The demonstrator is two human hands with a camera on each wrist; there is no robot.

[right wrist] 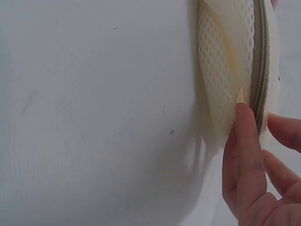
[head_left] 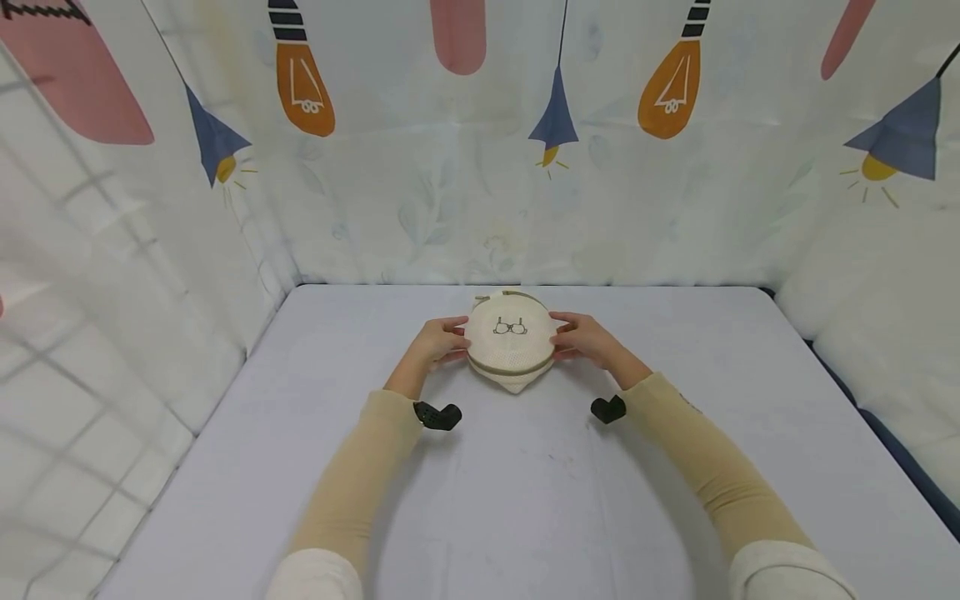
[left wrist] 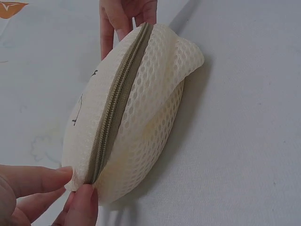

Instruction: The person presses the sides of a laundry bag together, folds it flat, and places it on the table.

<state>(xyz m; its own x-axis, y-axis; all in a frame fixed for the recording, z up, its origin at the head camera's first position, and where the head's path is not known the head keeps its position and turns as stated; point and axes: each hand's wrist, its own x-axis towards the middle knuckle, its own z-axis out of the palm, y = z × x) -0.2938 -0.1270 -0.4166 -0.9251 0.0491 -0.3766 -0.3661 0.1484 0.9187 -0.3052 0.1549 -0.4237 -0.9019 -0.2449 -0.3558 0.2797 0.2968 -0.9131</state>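
Observation:
A round cream mesh laundry bag (head_left: 512, 354) with a pair of glasses drawn on its top sits near the far side of the table. My left hand (head_left: 441, 340) pinches its left edge, thumb on one side of the seam and fingers on the other. On the opposite edge my right hand (head_left: 588, 337) grips it the same way. A closed olive zipper (left wrist: 110, 108) runs along the rim in the left wrist view. Below it the honeycomb mesh side (left wrist: 146, 108) sags in folds. In the right wrist view, fingertips (right wrist: 245, 117) press into the mesh beside the zipper.
A white cloth covers the table (head_left: 525, 500). Behind it hangs a pale curtain (head_left: 450, 200) printed with lamps and bulbs, and more curtain closes in both sides. Dark heart-shaped pieces (head_left: 438, 416) stick out at both wrists.

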